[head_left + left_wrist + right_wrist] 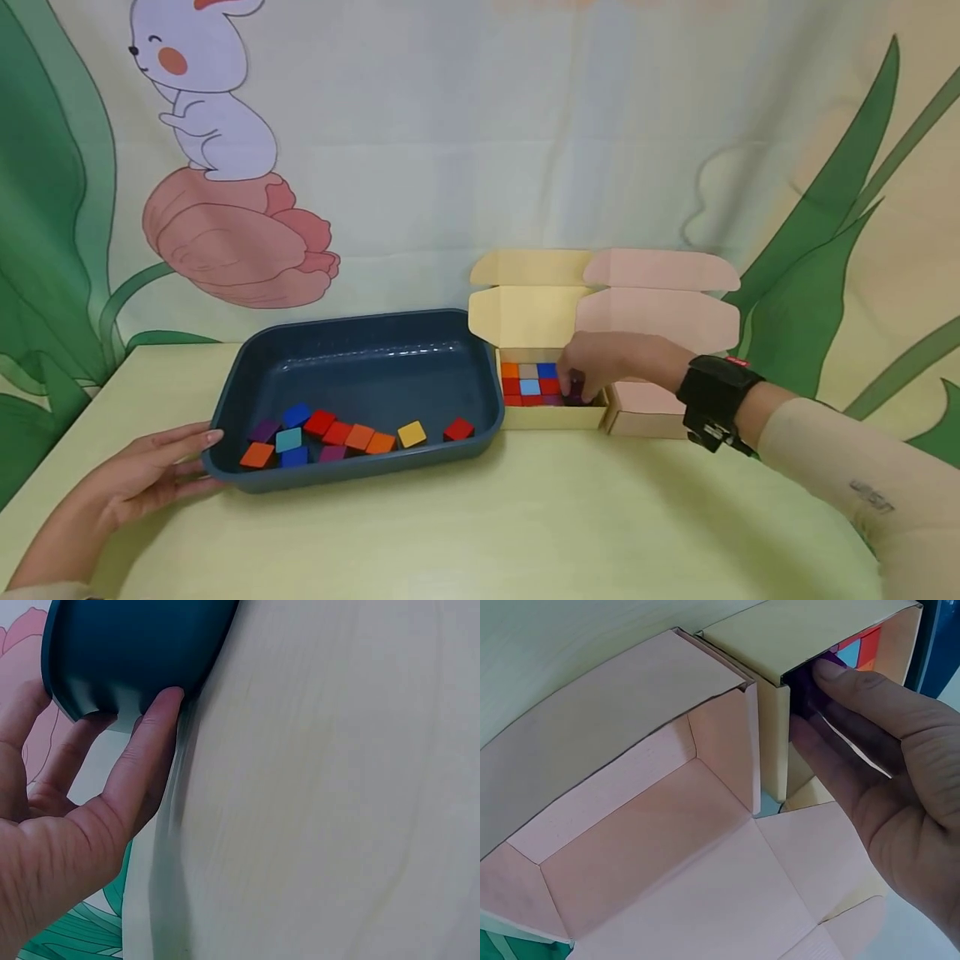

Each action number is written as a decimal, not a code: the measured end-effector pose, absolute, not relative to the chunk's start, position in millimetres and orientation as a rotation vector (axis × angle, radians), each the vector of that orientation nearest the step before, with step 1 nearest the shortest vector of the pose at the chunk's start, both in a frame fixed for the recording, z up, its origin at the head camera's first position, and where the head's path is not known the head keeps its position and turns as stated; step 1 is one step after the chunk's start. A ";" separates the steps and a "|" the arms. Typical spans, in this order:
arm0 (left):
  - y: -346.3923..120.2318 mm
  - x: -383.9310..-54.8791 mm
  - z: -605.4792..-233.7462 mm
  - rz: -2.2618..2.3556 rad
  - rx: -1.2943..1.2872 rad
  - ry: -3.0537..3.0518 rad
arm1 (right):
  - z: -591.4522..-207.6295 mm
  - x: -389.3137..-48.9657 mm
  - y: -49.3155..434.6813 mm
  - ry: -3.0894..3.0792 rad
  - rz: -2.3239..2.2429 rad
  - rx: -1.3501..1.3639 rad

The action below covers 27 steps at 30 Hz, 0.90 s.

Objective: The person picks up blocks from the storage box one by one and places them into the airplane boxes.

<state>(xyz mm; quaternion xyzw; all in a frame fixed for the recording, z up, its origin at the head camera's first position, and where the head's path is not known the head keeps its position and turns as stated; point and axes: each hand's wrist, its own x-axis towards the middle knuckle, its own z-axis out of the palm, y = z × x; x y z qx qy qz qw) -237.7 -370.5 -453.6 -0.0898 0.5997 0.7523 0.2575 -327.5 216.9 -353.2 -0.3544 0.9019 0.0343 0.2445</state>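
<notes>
Resting nearly straight fingers against the tray (375, 367), the left hand (153, 475) sits at lower left. Right of centre, the right hand (603, 358) pinches a purple block (804, 688) inside the yellow box (551, 418), beside the pink box (648, 423); a backdrop (420, 167) hangs behind.
</notes>
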 end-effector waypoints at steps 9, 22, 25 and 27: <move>-374.2 -240.8 -455.9 2.011 -0.237 1.643 | -365.2 -330.7 211.1 2.442 0.154 -0.980; -375.7 -242.3 -458.4 2.012 -0.232 1.613 | -375.2 -331.4 216.2 2.445 0.038 -1.009; -375.6 -242.0 -458.2 2.018 -0.239 1.599 | -370.9 -335.3 211.2 2.442 0.034 -1.033; -375.7 -241.9 -458.1 2.021 -0.238 1.593 | -365.6 -338.0 203.3 2.443 0.031 -1.075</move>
